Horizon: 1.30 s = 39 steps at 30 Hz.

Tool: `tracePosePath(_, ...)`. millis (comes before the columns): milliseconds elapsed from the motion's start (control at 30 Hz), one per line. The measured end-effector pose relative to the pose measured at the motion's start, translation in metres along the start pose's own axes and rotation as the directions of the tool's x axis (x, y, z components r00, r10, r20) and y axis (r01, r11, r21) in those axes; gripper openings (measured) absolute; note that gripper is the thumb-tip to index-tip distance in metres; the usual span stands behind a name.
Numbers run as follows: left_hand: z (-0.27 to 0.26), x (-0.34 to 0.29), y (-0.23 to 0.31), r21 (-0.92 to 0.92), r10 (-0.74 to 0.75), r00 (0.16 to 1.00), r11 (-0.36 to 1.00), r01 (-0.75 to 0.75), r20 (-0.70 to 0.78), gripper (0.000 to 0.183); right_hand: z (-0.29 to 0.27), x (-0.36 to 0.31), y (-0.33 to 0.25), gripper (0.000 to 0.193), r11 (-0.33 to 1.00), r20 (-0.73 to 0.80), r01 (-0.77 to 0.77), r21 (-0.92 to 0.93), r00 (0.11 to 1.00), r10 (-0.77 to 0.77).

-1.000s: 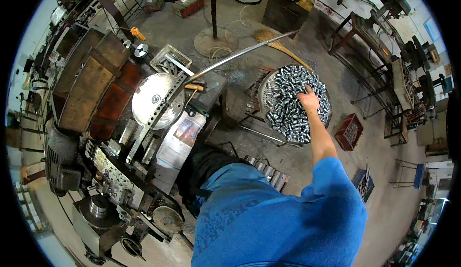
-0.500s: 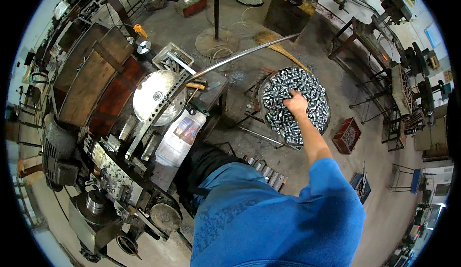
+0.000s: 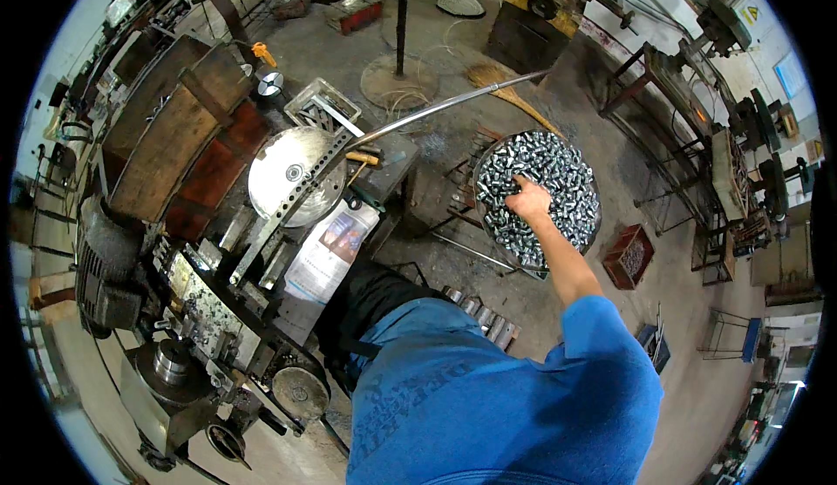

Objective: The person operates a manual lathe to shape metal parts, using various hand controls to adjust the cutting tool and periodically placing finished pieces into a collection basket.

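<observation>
My right hand [image 3: 529,199] reaches forward at arm's length into a round basin [image 3: 596,223] heaped with small shiny metal cylinders [image 3: 562,164]. The hand lies on the left part of the heap with its fingers curled down among the pieces. Whether it holds any of them is hidden. My left hand is out of sight behind my blue shirt.
A lathe-like machine [image 3: 200,311] runs along my left, with a round steel disc [image 3: 292,171] and a long bent metal rod [image 3: 453,106] above it. A red crate [image 3: 629,257] stands right of the basin. A fan stand base [image 3: 399,80] and metal racks [image 3: 689,136] stand further off.
My right hand has slid from the right side of the heap toward its left side, staying down in the metal pieces.
</observation>
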<state>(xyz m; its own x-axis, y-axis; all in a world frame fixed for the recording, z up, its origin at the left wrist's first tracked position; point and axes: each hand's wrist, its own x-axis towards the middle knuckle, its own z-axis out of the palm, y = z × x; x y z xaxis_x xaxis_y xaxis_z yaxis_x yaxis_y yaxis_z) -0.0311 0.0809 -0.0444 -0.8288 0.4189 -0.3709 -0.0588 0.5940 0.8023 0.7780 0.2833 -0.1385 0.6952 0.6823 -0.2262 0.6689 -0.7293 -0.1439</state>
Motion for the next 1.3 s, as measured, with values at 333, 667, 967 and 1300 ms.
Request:
tracePosePath(333, -0.027, -0.006, 0.000, 0.008, 0.004, 1.000, 1.000, -0.004, -0.027, 0.038, 0.001, 0.046, -0.046, 0.042, 0.936, -0.026, 0.322, -0.141, 0.944, -0.328)
tracePosePath(667, -0.025, -0.005, 0.003, 0.013, -0.001, 0.999, 1.000, 0.001, -0.039, 0.039, 0.024, 0.059, -0.077, 0.042, 0.971, 0.112, 0.201, -0.126, 0.976, -0.187)
tracePosePath(967, -0.024, -0.004, 0.008, 0.009, 0.002, 1.000, 1.000, -0.002, -0.032, 0.039, 0.031, 0.087, -0.103, 0.035, 0.993, 0.139, -0.058, 0.107, 0.989, 0.043)
tracePosePath(1300, -0.035, -0.007, -0.003, 0.001, -0.015, 0.999, 1.000, 0.015, -0.033, 0.039, 0.026, 0.085, -0.073, 0.030, 0.840, -0.125, 0.048, 0.540, 0.992, 0.024)
